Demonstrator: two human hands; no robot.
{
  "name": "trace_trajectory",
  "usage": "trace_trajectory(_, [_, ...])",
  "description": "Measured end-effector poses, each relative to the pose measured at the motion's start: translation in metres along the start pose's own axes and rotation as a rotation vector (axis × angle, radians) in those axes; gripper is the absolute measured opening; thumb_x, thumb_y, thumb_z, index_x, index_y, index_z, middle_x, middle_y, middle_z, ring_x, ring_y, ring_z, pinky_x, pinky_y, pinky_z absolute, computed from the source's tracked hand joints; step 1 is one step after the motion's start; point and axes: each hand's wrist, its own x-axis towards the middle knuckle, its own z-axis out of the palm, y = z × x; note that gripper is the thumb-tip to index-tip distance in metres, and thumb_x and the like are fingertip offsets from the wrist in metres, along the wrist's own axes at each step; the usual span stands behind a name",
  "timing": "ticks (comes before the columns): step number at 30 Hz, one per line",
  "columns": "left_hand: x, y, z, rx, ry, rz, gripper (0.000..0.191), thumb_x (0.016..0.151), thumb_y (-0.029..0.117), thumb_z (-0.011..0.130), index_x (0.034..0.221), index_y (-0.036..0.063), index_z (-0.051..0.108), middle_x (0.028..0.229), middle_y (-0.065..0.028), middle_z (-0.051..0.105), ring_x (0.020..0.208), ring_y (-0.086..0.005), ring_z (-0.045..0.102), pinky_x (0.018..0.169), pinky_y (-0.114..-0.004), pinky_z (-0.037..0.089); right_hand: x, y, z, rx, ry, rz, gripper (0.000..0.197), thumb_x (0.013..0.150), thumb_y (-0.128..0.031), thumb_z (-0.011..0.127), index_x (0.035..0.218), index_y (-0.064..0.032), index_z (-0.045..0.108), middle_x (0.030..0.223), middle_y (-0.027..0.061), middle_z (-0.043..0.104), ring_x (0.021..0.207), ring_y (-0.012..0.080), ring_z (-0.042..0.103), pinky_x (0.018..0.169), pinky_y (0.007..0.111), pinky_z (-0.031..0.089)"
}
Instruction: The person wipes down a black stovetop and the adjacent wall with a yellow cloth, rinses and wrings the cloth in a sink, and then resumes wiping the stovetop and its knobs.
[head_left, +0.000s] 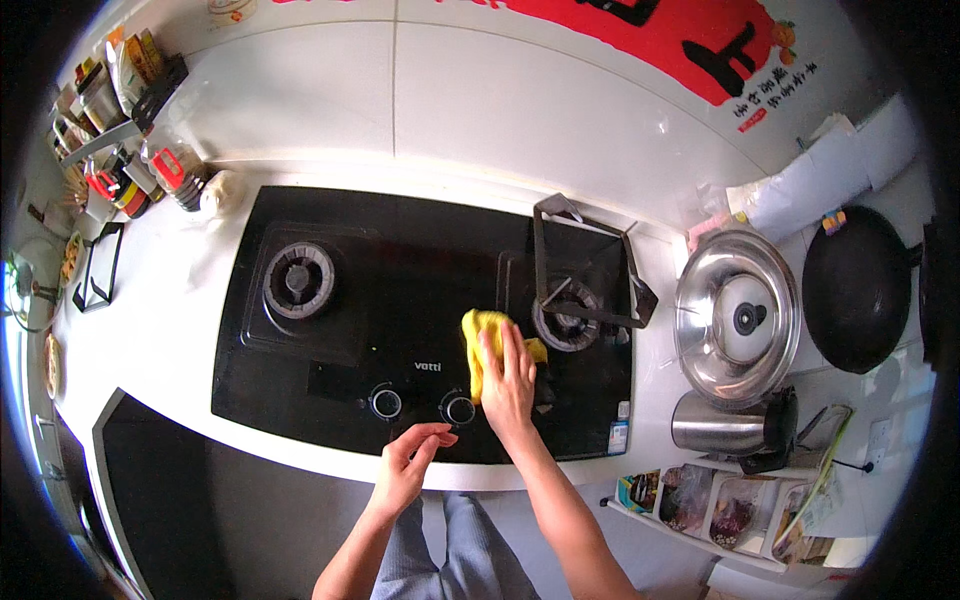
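Observation:
My right hand (510, 382) presses a yellow cloth (474, 346) onto the black glass gas cooktop (420, 292), left of the right burner (571, 330). Near the cooktop's front edge, my left hand (412, 454) hovers with bent fingers and holds nothing; its fingertips are by the right control knob (459, 410). The left knob (386, 403) is beside it. A metal pan support (585, 300) sits askew over the right burner. The left burner (298, 280) has no support on it.
Another pan support (101, 266) lies on the white counter (161, 315) at left, below bottles (176, 176) and a rack of jars. At right are a steel lid (735, 319), a black wok (856, 289), a steel kettle (720, 421) and a rack of food bins (705, 517).

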Motion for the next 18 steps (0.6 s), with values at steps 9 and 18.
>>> trace_trajectory(9, [0.015,-0.003,-0.004,-0.066,-0.02,0.025,0.025,0.104,0.009,0.05,0.121,-0.0041,0.062,0.106,-0.0115,0.071,0.104,-0.0169,0.065,0.097,-0.03,0.049,0.12,0.023,0.044,-0.121,0.032,0.217,0.058,0.096,-0.01,0.051,0.151,-0.0049,0.036,0.155,0.0251,0.032,0.142,0.0413,0.034,0.115,0.051,0.032])
trace_trajectory(18, [0.032,0.011,-0.022,-0.108,-0.002,0.013,0.025,0.104,0.009,0.051,0.122,-0.0049,0.062,0.108,-0.0126,0.07,0.105,-0.0189,0.065,0.098,-0.032,0.049,0.128,0.02,0.053,-0.056,-0.039,0.19,0.066,0.096,-0.028,0.061,0.155,-0.0175,0.033,0.155,0.0285,0.029,0.146,0.0438,0.026,0.118,0.055,0.026])
